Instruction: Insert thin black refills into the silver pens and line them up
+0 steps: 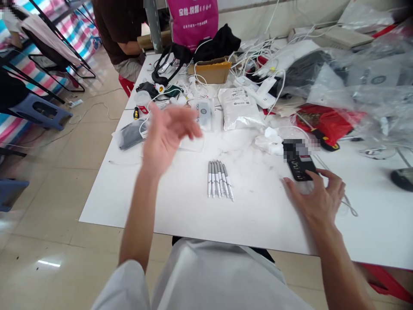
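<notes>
My left hand (pixel 166 133) is raised over the left part of the white table (pixel 180 206), its fingers apart and slightly blurred, with nothing in it. My right hand (pixel 319 196) rests on the table at the right, fingers spread and bent. Its fingertips are at the near edge of a black phone (pixel 297 165), which lies flat; whether they press on it I cannot tell. Between both hands several grey-and-white pens (pixel 218 181) lie side by side in a row, tips towards me.
Behind lie a white plastic parcel (pixel 240 107), a cardboard box (pixel 211 71), tangled white cables and a black headset (pixel 166 64). Crumpled clear bags (pixel 364 82) fill the back right, near a computer mouse (pixel 403 178). A seated person (pixel 121 30) is beyond the far left edge.
</notes>
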`<state>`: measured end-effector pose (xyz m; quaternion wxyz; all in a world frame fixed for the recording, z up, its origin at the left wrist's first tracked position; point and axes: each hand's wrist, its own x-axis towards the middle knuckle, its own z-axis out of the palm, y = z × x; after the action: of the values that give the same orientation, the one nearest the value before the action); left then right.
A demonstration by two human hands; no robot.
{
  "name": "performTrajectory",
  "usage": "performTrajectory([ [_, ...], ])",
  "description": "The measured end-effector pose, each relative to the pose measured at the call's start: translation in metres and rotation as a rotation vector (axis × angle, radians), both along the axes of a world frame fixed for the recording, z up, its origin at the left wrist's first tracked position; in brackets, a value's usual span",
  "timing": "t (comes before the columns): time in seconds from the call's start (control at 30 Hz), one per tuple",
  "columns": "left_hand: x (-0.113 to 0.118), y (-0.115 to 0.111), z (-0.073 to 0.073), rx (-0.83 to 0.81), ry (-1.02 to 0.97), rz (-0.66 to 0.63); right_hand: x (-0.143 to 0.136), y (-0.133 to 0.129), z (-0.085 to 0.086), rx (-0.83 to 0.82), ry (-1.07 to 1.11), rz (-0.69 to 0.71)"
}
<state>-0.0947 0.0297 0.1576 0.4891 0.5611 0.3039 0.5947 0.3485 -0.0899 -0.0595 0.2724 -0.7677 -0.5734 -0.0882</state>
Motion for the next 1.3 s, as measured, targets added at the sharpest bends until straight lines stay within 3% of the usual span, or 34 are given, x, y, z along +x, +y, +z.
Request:
performTrajectory([
  [0.1,0.013,-0.026,-0.068,-0.078,0.252,-0.055,-0.003,-0.002,0.002,-0.02,-0.021,0.001],
  [0.2,0.024,-0.063,-0.134,-0.154,0.595,0.089,-0.008,0.009,0.004,-0.071,-0.023,0.028],
  [0.27,0.031,-0.082,-0.162,-0.12,0.715,0.161,-0.012,0.017,0.006,-0.106,-0.017,0.046],
  [0.33,0.036,-0.093,-0.177,-0.086,0.81,0.203,-0.015,0.023,0.007,-0.118,-0.011,0.052],
  [0.63,0.043,-0.1,-0.194,0.0,0.986,0.264,-0.004,0.006,-0.001,0.003,-0.024,-0.013],
  [0.87,0.043,-0.099,-0.193,0.017,1.031,0.227,-0.011,0.016,0.005,-0.132,-0.05,0.038],
  [1.3,0.051,-0.098,-0.188,-0.024,1.076,0.311,-0.004,0.004,0.001,-0.032,0.04,-0.025],
])
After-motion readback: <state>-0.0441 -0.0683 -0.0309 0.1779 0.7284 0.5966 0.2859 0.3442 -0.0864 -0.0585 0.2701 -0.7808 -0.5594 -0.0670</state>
